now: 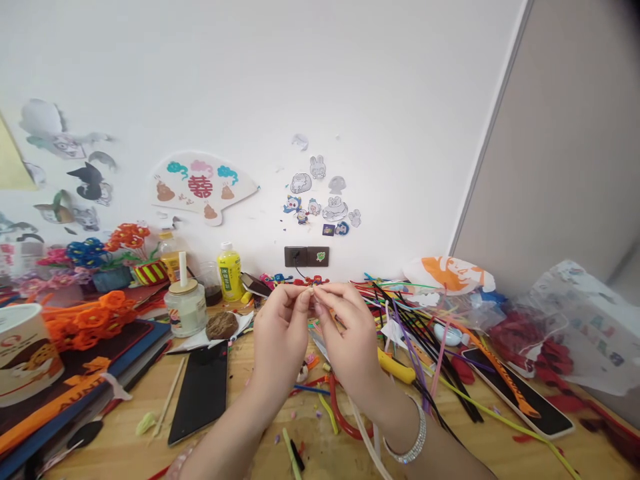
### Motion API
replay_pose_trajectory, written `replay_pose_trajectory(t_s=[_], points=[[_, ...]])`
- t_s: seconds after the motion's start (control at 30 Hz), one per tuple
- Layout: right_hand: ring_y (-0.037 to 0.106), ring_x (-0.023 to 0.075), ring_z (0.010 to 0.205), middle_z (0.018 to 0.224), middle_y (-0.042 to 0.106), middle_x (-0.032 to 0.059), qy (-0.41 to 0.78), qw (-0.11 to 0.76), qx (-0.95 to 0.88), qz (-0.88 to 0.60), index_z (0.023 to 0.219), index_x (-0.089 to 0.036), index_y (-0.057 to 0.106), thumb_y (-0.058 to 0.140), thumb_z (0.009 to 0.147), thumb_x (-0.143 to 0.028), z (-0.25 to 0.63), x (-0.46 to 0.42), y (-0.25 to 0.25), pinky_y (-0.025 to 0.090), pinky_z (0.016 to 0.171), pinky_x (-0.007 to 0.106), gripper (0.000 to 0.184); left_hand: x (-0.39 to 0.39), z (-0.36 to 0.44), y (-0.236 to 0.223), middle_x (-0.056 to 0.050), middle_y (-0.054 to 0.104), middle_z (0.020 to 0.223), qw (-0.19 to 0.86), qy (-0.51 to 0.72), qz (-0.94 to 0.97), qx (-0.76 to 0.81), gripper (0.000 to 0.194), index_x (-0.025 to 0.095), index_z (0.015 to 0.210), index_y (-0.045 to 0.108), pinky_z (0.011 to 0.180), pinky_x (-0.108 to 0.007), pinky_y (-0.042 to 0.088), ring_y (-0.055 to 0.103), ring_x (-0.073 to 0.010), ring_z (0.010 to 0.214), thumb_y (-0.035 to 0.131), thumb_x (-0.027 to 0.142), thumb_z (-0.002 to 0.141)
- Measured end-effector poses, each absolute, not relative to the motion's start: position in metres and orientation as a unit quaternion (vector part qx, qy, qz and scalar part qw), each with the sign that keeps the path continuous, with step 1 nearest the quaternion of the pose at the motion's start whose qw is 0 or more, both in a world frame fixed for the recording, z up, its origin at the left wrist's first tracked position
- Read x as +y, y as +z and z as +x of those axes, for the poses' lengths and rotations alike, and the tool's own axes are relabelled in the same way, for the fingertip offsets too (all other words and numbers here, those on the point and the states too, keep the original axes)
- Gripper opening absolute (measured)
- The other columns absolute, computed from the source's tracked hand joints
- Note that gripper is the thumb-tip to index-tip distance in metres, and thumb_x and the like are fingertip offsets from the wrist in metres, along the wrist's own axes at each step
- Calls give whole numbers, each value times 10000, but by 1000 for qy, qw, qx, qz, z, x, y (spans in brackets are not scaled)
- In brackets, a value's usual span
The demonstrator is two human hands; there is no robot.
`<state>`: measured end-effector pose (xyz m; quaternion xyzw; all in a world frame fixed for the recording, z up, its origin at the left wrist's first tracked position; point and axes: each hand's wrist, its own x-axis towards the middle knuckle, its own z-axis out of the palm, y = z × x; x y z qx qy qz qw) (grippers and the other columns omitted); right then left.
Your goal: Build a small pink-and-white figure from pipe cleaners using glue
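My left hand [281, 328] and my right hand [351, 330] meet in front of me above the table. Thumb and forefinger of each are pinched together, fingertips touching or nearly so. Whatever sits between them is tiny and pale, too small to name. A cream-coloured strip [367, 437] hangs below my right wrist; whether it runs up into the fingers is hidden. Under the hands lie scissors with red handles [343, 417], their blades partly covered by my right hand. Close to my right wrist is a tool's yellow handle [396, 367].
Coloured pipe cleaners [415, 333] spread to the right, near a phone [525, 393] and plastic bags [580, 327]. At left are a black phone [200, 393], a glass jar [185, 310], a yellow bottle [230, 273], a paper cup [27, 353] and orange pipe-cleaner flowers [95, 320].
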<state>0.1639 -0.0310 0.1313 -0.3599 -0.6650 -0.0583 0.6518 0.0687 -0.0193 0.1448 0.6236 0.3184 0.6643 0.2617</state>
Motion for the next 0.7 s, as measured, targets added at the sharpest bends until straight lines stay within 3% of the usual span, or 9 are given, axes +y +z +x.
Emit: replay_pose_trajectory(t_s=[0.23, 0.4, 0.53, 0.7], points=[[548, 159, 862, 918, 598, 65, -63, 610, -693, -380, 961, -196, 627, 438, 818, -57, 175, -29, 137, 464, 757, 283, 275, -6, 58, 146, 1, 586, 656, 169, 548, 727, 377, 166, 181, 756, 529, 580, -245, 447, 563, -137, 593, 455, 316, 821], [558, 159, 852, 907, 608, 61, -47, 597, -699, -391, 915, -185, 634, 474, 811, -89, 181, -25, 141, 460, 761, 279, 213, -2, 54, 150, 21, 526, 629, 227, 498, 755, 362, 227, 185, 725, 489, 582, -241, 412, 514, -124, 582, 402, 357, 844], [586, 154, 757, 823, 637, 40, 25, 612, -674, -414, 817, -186, 642, 533, 784, -126, 182, -25, 142, 478, 676, 263, 129, -7, 54, 153, 34, 468, 582, 241, 493, 762, 343, 246, 183, 646, 463, 559, -230, 365, 460, -115, 566, 406, 323, 839], [592, 142, 675, 745, 636, 24, 97, 639, -639, -418, 769, -180, 642, 550, 764, -148, 176, -24, 136, 481, 594, 241, 97, -8, 59, 149, 45, 439, 556, 361, 537, 702, 298, 235, 183, 627, 433, 547, -229, 363, 433, -104, 534, 422, 306, 827]])
